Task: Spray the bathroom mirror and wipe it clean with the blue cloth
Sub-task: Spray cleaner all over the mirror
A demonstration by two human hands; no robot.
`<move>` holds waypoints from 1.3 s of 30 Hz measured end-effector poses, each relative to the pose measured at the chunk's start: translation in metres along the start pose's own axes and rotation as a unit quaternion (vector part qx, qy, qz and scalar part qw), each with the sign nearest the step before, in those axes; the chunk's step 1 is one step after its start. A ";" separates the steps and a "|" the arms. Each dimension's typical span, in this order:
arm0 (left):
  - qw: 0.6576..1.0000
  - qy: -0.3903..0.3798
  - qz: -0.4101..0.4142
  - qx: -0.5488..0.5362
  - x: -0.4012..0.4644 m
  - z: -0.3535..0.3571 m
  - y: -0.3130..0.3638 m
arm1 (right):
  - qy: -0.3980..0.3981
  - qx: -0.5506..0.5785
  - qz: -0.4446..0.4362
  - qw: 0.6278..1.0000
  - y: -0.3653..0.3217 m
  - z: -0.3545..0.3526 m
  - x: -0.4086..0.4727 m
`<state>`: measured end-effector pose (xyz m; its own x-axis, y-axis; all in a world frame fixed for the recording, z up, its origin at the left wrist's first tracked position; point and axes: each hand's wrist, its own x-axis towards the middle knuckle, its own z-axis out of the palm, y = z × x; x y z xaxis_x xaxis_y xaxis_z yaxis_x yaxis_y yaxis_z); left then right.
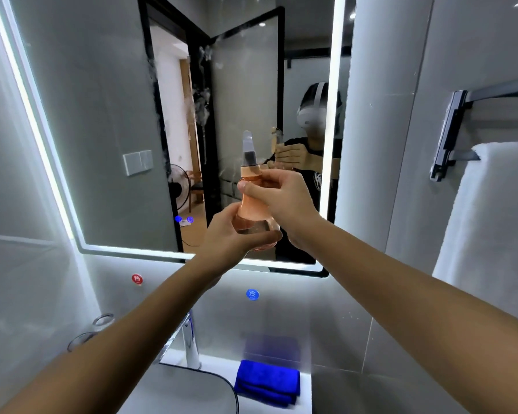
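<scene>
Item: spray bottle [253, 210], peach, clear cap on top. Your left hand [231, 234] cups its bulbous base, fingers curled round it; your right hand [277, 194] grips the neck, thumb and fingers closed just under the nozzle collar.

Item: mirror [108, 115], lit edge, directly behind the bottle. Misty patches sit on the glass above the bottle.

Item: blue cloth [266, 380], folded on the white counter beside the basin [192, 392], well below both hands and touched by neither.

Risks, as judged: the cap appears to cover the nozzle, so pressing may yield nothing. Wet patches may run down before you reach the cloth, since both hands are occupied. A slack base grip could drop the bottle into the basin.
</scene>
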<state>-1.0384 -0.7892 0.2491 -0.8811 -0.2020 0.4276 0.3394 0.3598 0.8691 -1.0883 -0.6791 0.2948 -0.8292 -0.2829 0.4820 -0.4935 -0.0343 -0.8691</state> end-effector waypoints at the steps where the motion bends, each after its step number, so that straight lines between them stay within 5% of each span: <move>1: 1.000 0.010 0.002 0.006 0.001 0.005 0.001 | 0.021 -0.014 -0.001 1.000 0.001 0.002 -0.001; 6: 0.999 0.033 -0.005 0.030 0.007 0.021 0.000 | 0.050 -0.036 -0.006 0.998 0.006 -0.005 0.005; 18: 0.985 -0.118 -0.080 -0.094 0.016 0.015 -0.007 | -0.140 0.126 0.065 0.980 0.010 -0.043 0.022; 23: 0.991 -0.099 -0.057 -0.070 0.019 0.012 -0.012 | -0.180 0.148 0.073 0.970 0.013 -0.042 0.028; 33: 1.000 0.011 -0.002 0.023 0.038 0.011 -0.022 | 0.028 -0.028 0.014 0.999 0.031 0.003 0.042; 39: 0.999 -0.031 0.000 0.020 0.042 0.007 -0.021 | 0.018 -0.050 0.023 0.998 0.024 0.006 0.043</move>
<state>-1.0850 -0.7991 0.2474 -0.9003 -0.1457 0.4102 0.3267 0.3965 0.8579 -1.1343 -0.6980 0.2947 -0.8598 -0.2472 0.4469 -0.4768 0.0748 -0.8758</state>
